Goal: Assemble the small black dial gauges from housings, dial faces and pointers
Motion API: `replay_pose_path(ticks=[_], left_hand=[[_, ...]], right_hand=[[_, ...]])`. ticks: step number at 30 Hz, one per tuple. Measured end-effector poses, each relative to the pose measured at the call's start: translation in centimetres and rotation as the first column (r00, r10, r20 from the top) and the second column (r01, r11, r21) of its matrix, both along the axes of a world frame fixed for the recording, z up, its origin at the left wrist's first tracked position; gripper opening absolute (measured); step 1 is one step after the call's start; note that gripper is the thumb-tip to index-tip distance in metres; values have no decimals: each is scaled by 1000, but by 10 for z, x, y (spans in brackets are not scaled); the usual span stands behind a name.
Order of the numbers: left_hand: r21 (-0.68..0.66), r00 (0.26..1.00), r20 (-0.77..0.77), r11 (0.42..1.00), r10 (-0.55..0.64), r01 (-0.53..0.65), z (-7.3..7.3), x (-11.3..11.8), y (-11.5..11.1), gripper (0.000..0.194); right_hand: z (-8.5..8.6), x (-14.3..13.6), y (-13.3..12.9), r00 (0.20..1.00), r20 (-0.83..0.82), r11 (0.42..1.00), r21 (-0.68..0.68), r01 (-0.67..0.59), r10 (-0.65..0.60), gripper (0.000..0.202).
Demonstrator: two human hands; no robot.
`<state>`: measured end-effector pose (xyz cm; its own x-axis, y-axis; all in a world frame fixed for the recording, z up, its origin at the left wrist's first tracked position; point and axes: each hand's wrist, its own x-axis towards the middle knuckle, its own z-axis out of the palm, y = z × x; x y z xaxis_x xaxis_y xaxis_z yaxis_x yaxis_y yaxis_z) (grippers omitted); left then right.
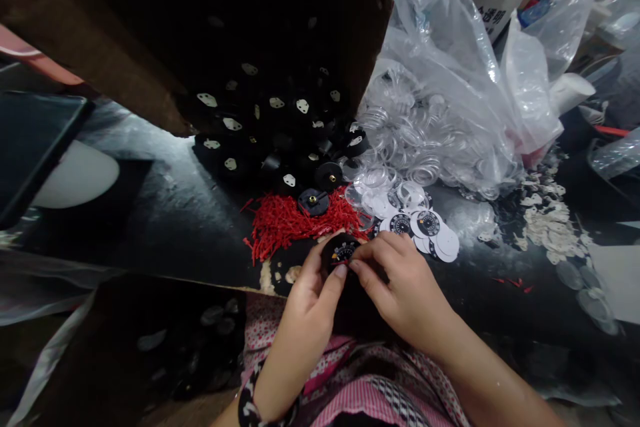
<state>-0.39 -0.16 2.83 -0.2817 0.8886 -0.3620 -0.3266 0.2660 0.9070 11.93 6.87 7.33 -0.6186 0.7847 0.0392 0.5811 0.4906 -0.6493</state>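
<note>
A round black gauge with a printed dial is held in my left hand, thumb at its lower edge and fingers round its left side. My right hand is pinched at the right edge of the dial; whatever lies between its fingertips is too small to make out. Just beyond the hands is a pile of red pointers, with a black round housing on it. Printed dial discs and white discs lie to the right of the pile.
A large box holding several black housings stands at the back. Clear round covers spill from a plastic bag. Small pale metal pieces lie right; a dark screen-like panel stands left. The table's front edge is close.
</note>
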Motion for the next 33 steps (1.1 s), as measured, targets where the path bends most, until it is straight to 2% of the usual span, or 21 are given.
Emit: replay_pose_path(ticks=[2,7,16,19,22,25,28,31,33], left_hand=[[2,999,-41,1000,-19,19,4,0,0,35],[-27,1000,-9,1000,2,-3,10,-2,-1,36],[20,971,-237,1000,-14,19,10,-5,-5,25],[7,974,-226,1000,-28,30,10,-7,-4,26],[-33,995,-58,996,-86,85,9,-11,0,32],[-66,989,102,991,-109,116,8,-14,1,42],[-80,993,68,991,-101,106,4,-15,-3,45],[-152,998,60,988,-10,19,-6,-9,-9,42],[-217,991,99,974,89,-65,-12,-4,-13,39]], right_hand=[[1,0,0,1000,21,1000,-23,13,-13,8],[5,3,0,999,-38,992,-122,30,-35,10],[4,-1,-9,995,-65,979,-194,66,-80,16],[4,-1,-9,996,-31,978,-191,81,-88,17],[5,1,-5,999,-2,991,-126,53,-53,18],[4,3,2,999,25,999,39,-28,27,5],[-1,1,6,984,146,971,204,-127,98,12],[-6,-6,6,976,191,943,293,-157,103,16],[-7,-10,3,989,132,956,278,-96,61,14]])
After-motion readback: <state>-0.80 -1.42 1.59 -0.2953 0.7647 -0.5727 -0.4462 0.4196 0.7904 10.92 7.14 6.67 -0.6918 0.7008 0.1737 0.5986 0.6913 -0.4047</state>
